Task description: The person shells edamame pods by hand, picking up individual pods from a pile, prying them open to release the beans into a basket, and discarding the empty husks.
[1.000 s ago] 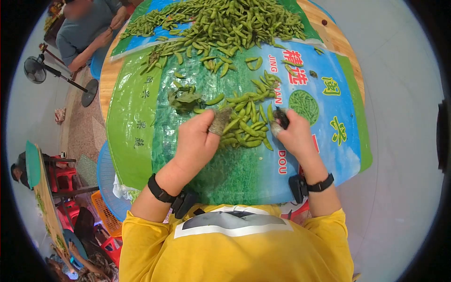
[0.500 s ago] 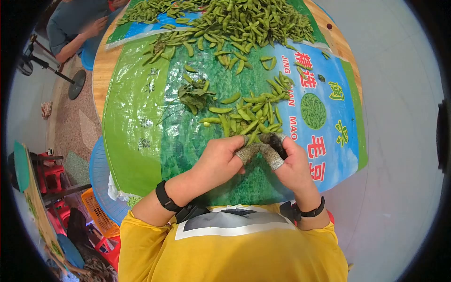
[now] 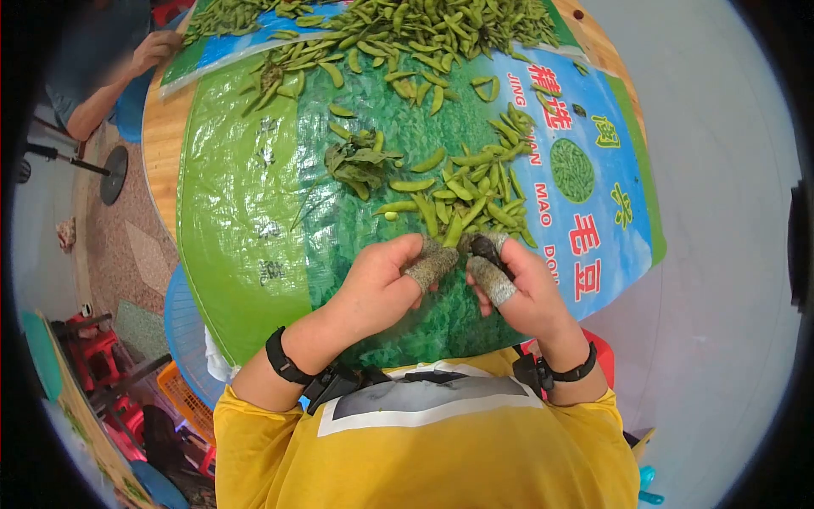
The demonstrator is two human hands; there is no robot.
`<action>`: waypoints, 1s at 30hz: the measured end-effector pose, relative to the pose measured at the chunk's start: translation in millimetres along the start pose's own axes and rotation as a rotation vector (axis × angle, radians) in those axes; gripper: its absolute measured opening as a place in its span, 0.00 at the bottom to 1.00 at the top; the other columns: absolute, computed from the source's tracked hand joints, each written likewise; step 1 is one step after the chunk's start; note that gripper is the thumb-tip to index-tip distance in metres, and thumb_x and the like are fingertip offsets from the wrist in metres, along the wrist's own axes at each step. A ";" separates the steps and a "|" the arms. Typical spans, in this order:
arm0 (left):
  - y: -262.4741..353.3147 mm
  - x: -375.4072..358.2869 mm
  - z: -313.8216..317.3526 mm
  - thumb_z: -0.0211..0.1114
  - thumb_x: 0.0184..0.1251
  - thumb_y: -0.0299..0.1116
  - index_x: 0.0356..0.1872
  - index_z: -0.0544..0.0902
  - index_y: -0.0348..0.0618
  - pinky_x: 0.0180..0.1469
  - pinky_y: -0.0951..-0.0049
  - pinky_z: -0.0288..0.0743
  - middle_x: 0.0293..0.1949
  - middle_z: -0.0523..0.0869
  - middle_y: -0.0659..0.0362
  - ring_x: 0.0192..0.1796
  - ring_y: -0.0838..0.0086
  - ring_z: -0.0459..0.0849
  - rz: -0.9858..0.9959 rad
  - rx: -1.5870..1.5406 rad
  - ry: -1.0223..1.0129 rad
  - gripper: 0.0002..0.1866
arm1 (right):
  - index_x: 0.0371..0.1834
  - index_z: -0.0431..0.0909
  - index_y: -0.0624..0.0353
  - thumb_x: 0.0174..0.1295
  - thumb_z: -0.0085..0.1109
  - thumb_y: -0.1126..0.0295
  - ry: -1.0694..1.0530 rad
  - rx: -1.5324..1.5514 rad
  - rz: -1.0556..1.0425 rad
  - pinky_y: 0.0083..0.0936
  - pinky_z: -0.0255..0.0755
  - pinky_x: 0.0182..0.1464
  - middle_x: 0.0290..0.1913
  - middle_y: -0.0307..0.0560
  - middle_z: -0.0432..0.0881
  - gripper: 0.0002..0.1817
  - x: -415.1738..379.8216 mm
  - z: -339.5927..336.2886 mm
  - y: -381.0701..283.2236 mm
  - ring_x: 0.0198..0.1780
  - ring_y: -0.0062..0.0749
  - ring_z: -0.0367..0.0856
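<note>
At the near side of a small pile of green edamame pods [image 3: 479,182], my left hand [image 3: 386,280] pinches an edamame pod [image 3: 454,231]. My right hand [image 3: 530,288] is closed around a small dark tool [image 3: 494,254]; its working end is hidden by my fingers, so its kind does not show. Grey-beige wraps cover the thumb and forefinger of both hands. The two hands are close together, their fingertips near the held pod. A bunch of wilted leaves [image 3: 360,163] with a few pods lies left of the pile.
A printed green and blue plastic sack [image 3: 246,212] covers the wooden table [image 3: 161,161]. A large heap of pods [image 3: 424,30] is at the far side. Another person's hand [image 3: 157,49] rests at the far left. A blue basket [image 3: 191,331] and an orange crate [image 3: 182,394] stand at lower left.
My hands have drawn slightly apart, and the view has shifted a little. The other person's hand has moved toward the far heap's left edge.
</note>
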State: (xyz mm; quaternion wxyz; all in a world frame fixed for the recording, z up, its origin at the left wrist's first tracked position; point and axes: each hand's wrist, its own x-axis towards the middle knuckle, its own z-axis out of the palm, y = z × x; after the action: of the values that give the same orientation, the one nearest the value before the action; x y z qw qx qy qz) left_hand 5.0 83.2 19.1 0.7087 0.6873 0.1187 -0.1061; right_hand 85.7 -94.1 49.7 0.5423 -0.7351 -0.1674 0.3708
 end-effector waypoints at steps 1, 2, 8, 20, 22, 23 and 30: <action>-0.4 -0.4 0.2 0.54 0.57 0.25 0.31 0.77 0.39 0.27 0.75 0.68 0.22 0.77 0.60 0.24 0.76 0.75 0.003 -0.038 -0.024 0.04 | 0.40 0.71 0.62 0.64 0.52 0.71 0.013 0.008 -0.001 0.14 0.62 0.22 0.25 0.35 0.73 0.06 -3.7 0.9 -0.9 0.22 0.16 0.69; -1.2 -1.0 0.8 0.53 0.58 0.25 0.32 0.77 0.39 0.26 0.77 0.67 0.21 0.77 0.63 0.23 0.81 0.73 0.005 -0.075 -0.049 0.05 | 0.42 0.71 0.61 0.64 0.51 0.72 -0.007 -0.016 -0.011 0.14 0.62 0.22 0.26 0.35 0.73 0.07 -8.0 1.6 -1.2 0.22 0.15 0.69; -10.9 -1.6 9.4 0.55 0.65 0.30 0.37 0.79 0.41 0.23 0.84 0.63 0.24 0.75 0.67 0.22 0.86 0.69 0.106 -0.045 -0.164 0.06 | 0.53 0.68 0.60 0.64 0.47 0.74 -0.032 -0.148 -0.096 0.11 0.60 0.21 0.28 0.33 0.74 0.14 -27.8 -0.8 5.1 0.22 0.12 0.67; -14.8 -20.0 17.7 0.56 0.64 0.28 0.34 0.76 0.37 0.23 0.75 0.65 0.25 0.78 0.62 0.23 0.76 0.74 0.701 0.776 0.190 0.05 | 0.59 0.66 0.58 0.60 0.44 0.76 -0.095 0.158 0.069 0.16 0.66 0.28 0.28 0.37 0.74 0.21 -30.9 6.7 9.2 0.25 0.17 0.69; -5.5 -24.1 11.4 0.58 0.63 0.28 0.34 0.76 0.37 0.23 0.75 0.65 0.25 0.78 0.61 0.21 0.76 0.73 0.302 0.307 -0.021 0.05 | 0.59 0.66 0.56 0.62 0.44 0.74 -0.169 0.379 0.163 0.14 0.63 0.23 0.27 0.36 0.73 0.20 -32.2 3.9 11.7 0.21 0.15 0.65; -2.4 -25.2 8.5 0.59 0.62 0.28 0.33 0.77 0.38 0.22 0.76 0.64 0.25 0.79 0.59 0.19 0.75 0.71 -0.102 -0.176 -0.211 0.04 | 0.59 0.66 0.55 0.63 0.45 0.73 -0.253 0.540 0.204 0.13 0.60 0.20 0.27 0.35 0.73 0.19 -35.5 0.3 10.9 0.19 0.13 0.62; -2.9 -11.8 29.5 0.63 0.60 0.34 0.29 0.76 0.39 0.21 0.77 0.64 0.21 0.77 0.63 0.18 0.76 0.71 0.025 -0.016 -0.115 0.09 | 0.55 0.68 0.56 0.64 0.46 0.72 -0.283 0.497 0.276 0.14 0.65 0.18 0.27 0.36 0.72 0.16 -33.5 -21.4 14.2 0.19 0.14 0.63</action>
State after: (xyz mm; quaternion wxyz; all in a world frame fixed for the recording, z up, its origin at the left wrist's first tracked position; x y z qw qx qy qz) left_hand -6.4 53.4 20.9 0.7209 0.6760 0.0699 -0.1357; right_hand 76.6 -135.3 51.8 0.6212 -0.5369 -0.0444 0.5691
